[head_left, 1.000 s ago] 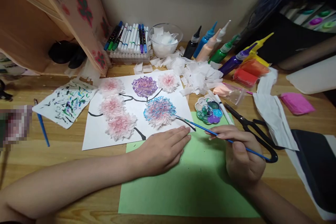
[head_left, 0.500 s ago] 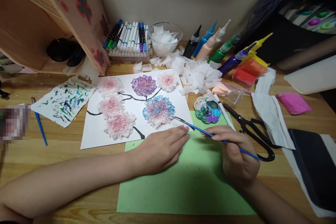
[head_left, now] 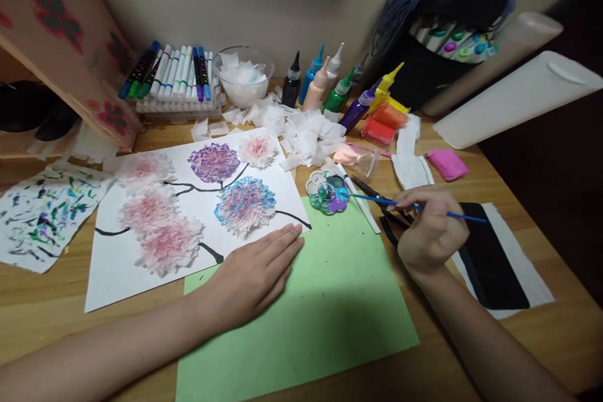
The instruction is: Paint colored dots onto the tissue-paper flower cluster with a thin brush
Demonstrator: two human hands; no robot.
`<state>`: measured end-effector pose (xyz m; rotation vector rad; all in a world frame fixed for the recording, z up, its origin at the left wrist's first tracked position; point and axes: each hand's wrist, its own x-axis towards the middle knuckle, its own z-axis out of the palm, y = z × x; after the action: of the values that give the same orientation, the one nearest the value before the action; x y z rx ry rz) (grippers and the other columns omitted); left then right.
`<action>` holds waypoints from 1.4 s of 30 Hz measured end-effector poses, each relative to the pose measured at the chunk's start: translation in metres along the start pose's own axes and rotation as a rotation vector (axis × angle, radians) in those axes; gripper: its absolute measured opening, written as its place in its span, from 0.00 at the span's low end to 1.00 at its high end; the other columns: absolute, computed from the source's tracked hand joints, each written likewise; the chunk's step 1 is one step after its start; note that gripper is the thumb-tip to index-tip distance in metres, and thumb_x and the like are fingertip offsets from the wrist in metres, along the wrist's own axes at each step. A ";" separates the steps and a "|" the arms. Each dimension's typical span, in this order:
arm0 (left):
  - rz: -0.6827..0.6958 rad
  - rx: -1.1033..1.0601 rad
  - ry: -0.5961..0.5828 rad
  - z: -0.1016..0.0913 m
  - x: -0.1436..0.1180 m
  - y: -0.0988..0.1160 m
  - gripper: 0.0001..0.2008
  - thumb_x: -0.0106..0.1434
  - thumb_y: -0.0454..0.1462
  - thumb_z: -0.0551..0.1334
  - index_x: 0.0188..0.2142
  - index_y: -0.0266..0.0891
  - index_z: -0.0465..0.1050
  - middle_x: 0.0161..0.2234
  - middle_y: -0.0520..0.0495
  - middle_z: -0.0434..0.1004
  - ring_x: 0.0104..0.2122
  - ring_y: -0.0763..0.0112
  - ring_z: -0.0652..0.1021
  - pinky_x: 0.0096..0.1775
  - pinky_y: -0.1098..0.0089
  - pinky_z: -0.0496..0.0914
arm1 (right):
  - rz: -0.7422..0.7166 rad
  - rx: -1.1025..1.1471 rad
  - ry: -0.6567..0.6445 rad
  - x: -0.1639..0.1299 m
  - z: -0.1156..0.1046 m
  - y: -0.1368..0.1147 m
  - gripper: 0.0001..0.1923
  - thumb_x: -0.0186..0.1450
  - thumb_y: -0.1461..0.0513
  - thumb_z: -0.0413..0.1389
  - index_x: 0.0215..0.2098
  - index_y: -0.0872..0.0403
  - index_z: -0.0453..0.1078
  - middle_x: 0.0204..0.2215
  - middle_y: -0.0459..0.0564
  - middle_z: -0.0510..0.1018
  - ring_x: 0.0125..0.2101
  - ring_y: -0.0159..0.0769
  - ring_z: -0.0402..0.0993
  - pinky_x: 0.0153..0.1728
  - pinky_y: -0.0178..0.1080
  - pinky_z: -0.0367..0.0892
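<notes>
My right hand grips a thin blue paintbrush, its tip at the blue paint in the flower-shaped palette. Flat across the lower edge of the white paper and the green sheet lies my left hand, fingers stretched out and holding nothing. On the white paper are fluffy tissue flowers: several pink-and-white ones, a purple-edged flower and a flower with blue upper tips, its lower petals pale. Black painted branches run between them.
Behind the paper are torn tissue pieces, a glass bowl, markers and paint bottles. Black scissors lie partly under my right hand. A black phone is on the right, a paint-smeared sheet on the left.
My right hand has moved the paintbrush from the blue-tipped flower to the palette. My left hand stays flat on the paper. The whole view has swung to the right.
</notes>
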<state>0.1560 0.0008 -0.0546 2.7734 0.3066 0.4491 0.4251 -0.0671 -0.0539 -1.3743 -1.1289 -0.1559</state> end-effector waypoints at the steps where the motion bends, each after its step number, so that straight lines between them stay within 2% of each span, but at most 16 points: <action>1: -0.002 0.004 -0.002 0.000 0.000 0.000 0.19 0.71 0.30 0.49 0.59 0.27 0.64 0.60 0.33 0.67 0.59 0.58 0.71 0.57 0.61 0.69 | -0.014 0.009 -0.020 -0.001 0.000 0.000 0.18 0.69 0.58 0.47 0.24 0.50 0.70 0.20 0.45 0.71 0.23 0.37 0.68 0.28 0.43 0.61; 7: -0.009 0.003 -0.007 0.000 0.000 0.000 0.20 0.71 0.31 0.50 0.60 0.28 0.62 0.61 0.34 0.66 0.60 0.59 0.70 0.57 0.61 0.69 | 0.009 0.058 0.020 0.000 0.000 -0.003 0.17 0.69 0.58 0.48 0.25 0.48 0.71 0.20 0.45 0.70 0.23 0.38 0.67 0.29 0.45 0.60; 12: -0.007 -0.023 -0.007 0.000 0.001 0.000 0.19 0.71 0.30 0.49 0.59 0.27 0.63 0.60 0.32 0.68 0.59 0.58 0.70 0.57 0.61 0.69 | 0.072 0.190 0.075 -0.006 0.006 -0.022 0.15 0.70 0.60 0.47 0.29 0.49 0.72 0.22 0.46 0.71 0.26 0.38 0.72 0.26 0.43 0.63; 14: -0.007 -0.034 -0.008 0.000 0.000 0.001 0.19 0.71 0.30 0.49 0.59 0.26 0.63 0.60 0.32 0.68 0.59 0.57 0.70 0.57 0.60 0.70 | 0.085 0.245 -0.074 -0.013 0.009 -0.031 0.14 0.70 0.61 0.46 0.33 0.50 0.73 0.26 0.47 0.75 0.28 0.37 0.74 0.26 0.42 0.65; 17: -0.001 -0.037 0.001 0.002 0.000 0.001 0.19 0.70 0.31 0.49 0.58 0.25 0.64 0.59 0.31 0.68 0.59 0.55 0.71 0.57 0.60 0.70 | 0.012 0.294 -0.360 -0.027 0.012 -0.036 0.12 0.69 0.62 0.46 0.40 0.51 0.73 0.34 0.49 0.80 0.34 0.39 0.76 0.34 0.44 0.69; 20: -0.006 -0.039 0.004 0.003 0.000 0.001 0.19 0.70 0.31 0.49 0.57 0.24 0.65 0.58 0.31 0.69 0.59 0.56 0.70 0.57 0.61 0.69 | -0.031 0.350 -0.509 -0.036 0.014 -0.035 0.13 0.68 0.65 0.46 0.45 0.51 0.72 0.39 0.51 0.80 0.39 0.41 0.75 0.39 0.47 0.69; 27: -0.021 -0.075 -0.009 0.002 0.000 0.001 0.19 0.70 0.31 0.49 0.57 0.25 0.65 0.58 0.31 0.70 0.59 0.56 0.70 0.57 0.60 0.70 | -0.057 0.320 -0.559 -0.038 0.015 -0.032 0.13 0.67 0.65 0.47 0.45 0.52 0.71 0.39 0.52 0.81 0.40 0.41 0.76 0.39 0.45 0.70; 32: -0.025 -0.084 -0.017 0.003 0.000 0.002 0.18 0.70 0.31 0.49 0.57 0.25 0.64 0.59 0.31 0.69 0.60 0.55 0.69 0.57 0.59 0.70 | -0.053 0.317 -0.529 -0.037 0.014 -0.032 0.14 0.67 0.65 0.46 0.44 0.51 0.72 0.38 0.52 0.81 0.38 0.42 0.77 0.38 0.46 0.70; 35: -0.022 -0.090 -0.011 0.002 0.001 0.002 0.19 0.71 0.31 0.49 0.57 0.24 0.64 0.58 0.30 0.70 0.60 0.55 0.70 0.56 0.59 0.70 | -0.068 0.294 -0.586 -0.038 0.014 -0.034 0.13 0.66 0.66 0.47 0.44 0.51 0.71 0.38 0.52 0.81 0.39 0.41 0.77 0.38 0.45 0.70; 38: -0.015 -0.070 -0.005 0.003 0.001 0.001 0.19 0.71 0.31 0.49 0.57 0.23 0.65 0.59 0.30 0.69 0.59 0.54 0.70 0.56 0.59 0.70 | -0.082 0.275 -0.505 -0.035 0.016 -0.034 0.12 0.66 0.65 0.48 0.41 0.52 0.73 0.36 0.51 0.82 0.37 0.40 0.77 0.37 0.44 0.70; 42: -0.008 -0.052 -0.005 0.003 -0.001 0.000 0.19 0.70 0.31 0.49 0.57 0.23 0.65 0.60 0.31 0.67 0.58 0.54 0.71 0.56 0.59 0.70 | -0.108 0.220 -0.138 -0.019 0.016 -0.025 0.13 0.66 0.62 0.48 0.31 0.51 0.74 0.24 0.48 0.77 0.26 0.39 0.75 0.28 0.43 0.65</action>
<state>0.1561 -0.0002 -0.0573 2.7218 0.3005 0.4411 0.3898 -0.0709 -0.0531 -1.1424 -1.2961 -0.0137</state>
